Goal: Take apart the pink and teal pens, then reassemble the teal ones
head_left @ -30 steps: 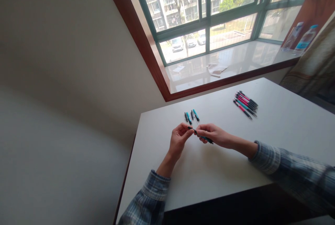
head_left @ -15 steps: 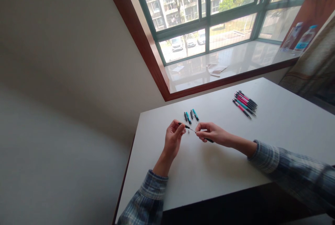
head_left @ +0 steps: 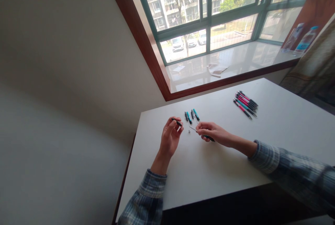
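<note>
My left hand [head_left: 170,136] pinches a short black pen tip piece [head_left: 177,122] above the white table [head_left: 214,169]. My right hand [head_left: 212,133] is closed round the rest of the pen [head_left: 209,137], a dark barrel with its thin refill [head_left: 193,128] sticking out toward the left. A tiny spring-like part [head_left: 189,131] lies on the table between the two hands. Just beyond the hands lie several blue and black pen pieces [head_left: 191,115].
A bunch of pink, blue and black pens [head_left: 245,103] lies at the table's far right. Behind the table runs a glossy window sill [head_left: 225,65] with paper scraps on it. Two bottles [head_left: 300,38] stand at the sill's right end.
The pen has come apart: my left hand drew the black tip piece off to the left and up, baring the refill in my right hand. A small part now lies between the hands.
</note>
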A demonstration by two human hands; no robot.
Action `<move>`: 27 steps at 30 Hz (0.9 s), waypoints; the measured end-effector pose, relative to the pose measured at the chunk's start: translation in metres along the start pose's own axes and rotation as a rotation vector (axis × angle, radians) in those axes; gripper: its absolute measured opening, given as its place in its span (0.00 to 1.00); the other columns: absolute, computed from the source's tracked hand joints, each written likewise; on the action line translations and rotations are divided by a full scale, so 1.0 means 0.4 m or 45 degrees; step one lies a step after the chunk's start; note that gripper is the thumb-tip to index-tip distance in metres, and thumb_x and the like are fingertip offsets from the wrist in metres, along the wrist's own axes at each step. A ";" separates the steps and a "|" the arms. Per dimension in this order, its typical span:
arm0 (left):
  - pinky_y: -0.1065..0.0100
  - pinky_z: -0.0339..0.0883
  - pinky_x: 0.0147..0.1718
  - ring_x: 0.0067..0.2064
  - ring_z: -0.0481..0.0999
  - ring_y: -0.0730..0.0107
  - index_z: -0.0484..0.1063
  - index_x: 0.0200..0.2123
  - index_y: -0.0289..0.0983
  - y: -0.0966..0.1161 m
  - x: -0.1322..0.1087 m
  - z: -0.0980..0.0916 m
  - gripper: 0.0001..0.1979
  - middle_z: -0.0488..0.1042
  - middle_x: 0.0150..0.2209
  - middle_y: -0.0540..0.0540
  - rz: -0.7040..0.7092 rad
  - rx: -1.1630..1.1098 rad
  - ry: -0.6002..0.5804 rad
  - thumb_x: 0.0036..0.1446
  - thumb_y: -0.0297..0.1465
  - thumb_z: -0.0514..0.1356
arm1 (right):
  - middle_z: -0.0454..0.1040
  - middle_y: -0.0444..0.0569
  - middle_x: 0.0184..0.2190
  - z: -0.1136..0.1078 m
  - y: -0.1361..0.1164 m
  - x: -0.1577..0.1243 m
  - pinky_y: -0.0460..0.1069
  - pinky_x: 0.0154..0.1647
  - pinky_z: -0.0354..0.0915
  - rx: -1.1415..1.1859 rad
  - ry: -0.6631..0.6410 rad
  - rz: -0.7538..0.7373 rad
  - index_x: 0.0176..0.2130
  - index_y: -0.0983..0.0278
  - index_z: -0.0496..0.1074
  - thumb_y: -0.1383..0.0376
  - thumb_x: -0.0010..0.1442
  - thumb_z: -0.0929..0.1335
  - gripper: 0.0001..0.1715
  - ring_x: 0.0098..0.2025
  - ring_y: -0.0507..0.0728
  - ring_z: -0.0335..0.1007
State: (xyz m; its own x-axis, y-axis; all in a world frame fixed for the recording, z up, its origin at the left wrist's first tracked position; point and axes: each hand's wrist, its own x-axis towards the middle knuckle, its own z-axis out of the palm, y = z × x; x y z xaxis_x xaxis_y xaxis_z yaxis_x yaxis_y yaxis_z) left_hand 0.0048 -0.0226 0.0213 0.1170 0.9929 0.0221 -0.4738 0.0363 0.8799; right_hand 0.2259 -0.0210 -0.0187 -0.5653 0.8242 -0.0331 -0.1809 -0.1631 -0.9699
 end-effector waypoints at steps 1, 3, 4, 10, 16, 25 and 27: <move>0.70 0.66 0.39 0.39 0.72 0.72 0.72 0.39 0.39 -0.001 0.000 0.001 0.08 0.72 0.39 0.49 -0.002 0.036 -0.019 0.60 0.35 0.66 | 0.65 0.41 0.28 0.001 -0.001 0.000 0.45 0.28 0.55 0.036 0.005 0.004 0.40 0.63 0.72 0.53 0.62 0.74 0.17 0.26 0.49 0.60; 0.69 0.65 0.39 0.36 0.71 0.71 0.70 0.37 0.38 -0.007 -0.002 0.005 0.05 0.70 0.33 0.50 -0.039 0.114 -0.067 0.61 0.34 0.61 | 0.65 0.41 0.28 0.003 -0.002 0.001 0.45 0.28 0.55 0.111 0.024 0.023 0.41 0.63 0.72 0.53 0.62 0.74 0.17 0.26 0.48 0.60; 0.68 0.65 0.38 0.34 0.70 0.71 0.69 0.35 0.38 -0.012 -0.004 0.007 0.05 0.68 0.29 0.51 -0.068 0.147 -0.087 0.62 0.33 0.60 | 0.65 0.41 0.29 0.003 -0.003 0.001 0.45 0.27 0.55 0.141 0.038 0.036 0.41 0.63 0.72 0.53 0.62 0.74 0.17 0.26 0.48 0.60; 0.69 0.59 0.33 0.29 0.63 0.72 0.74 0.41 0.37 -0.034 -0.019 0.020 0.12 0.64 0.25 0.53 -0.126 0.502 -0.140 0.59 0.39 0.64 | 0.65 0.42 0.30 0.005 -0.009 0.004 0.44 0.24 0.49 0.160 0.078 0.048 0.41 0.63 0.73 0.52 0.61 0.75 0.18 0.25 0.46 0.54; 0.70 0.54 0.28 0.27 0.59 0.74 0.81 0.46 0.36 -0.036 -0.024 0.029 0.19 0.62 0.23 0.54 0.004 0.808 -0.150 0.58 0.44 0.68 | 0.61 0.41 0.30 0.011 -0.005 0.001 0.44 0.25 0.50 0.132 0.010 0.032 0.40 0.64 0.73 0.50 0.62 0.74 0.20 0.26 0.46 0.56; 0.69 0.64 0.34 0.32 0.71 0.70 0.79 0.32 0.34 -0.062 -0.018 0.018 0.15 0.78 0.31 0.46 0.192 0.802 -0.118 0.59 0.42 0.68 | 0.66 0.42 0.32 0.017 0.001 -0.001 0.44 0.25 0.51 0.092 -0.035 0.065 0.40 0.64 0.74 0.50 0.62 0.74 0.20 0.25 0.45 0.57; 0.70 0.64 0.33 0.31 0.68 0.72 0.77 0.30 0.35 -0.061 -0.007 0.009 0.16 0.76 0.31 0.47 0.239 0.738 -0.010 0.59 0.42 0.68 | 0.68 0.43 0.33 0.013 0.001 0.001 0.44 0.24 0.51 0.011 -0.029 0.086 0.41 0.64 0.75 0.49 0.62 0.73 0.21 0.24 0.46 0.58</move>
State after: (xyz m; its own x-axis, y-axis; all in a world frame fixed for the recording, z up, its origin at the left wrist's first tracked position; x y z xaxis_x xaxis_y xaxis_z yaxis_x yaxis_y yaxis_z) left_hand 0.0193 -0.0267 0.0016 0.0848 0.9753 0.2037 0.0654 -0.2095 0.9756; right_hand 0.2213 -0.0237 -0.0179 -0.5949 0.7984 -0.0931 -0.1484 -0.2230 -0.9635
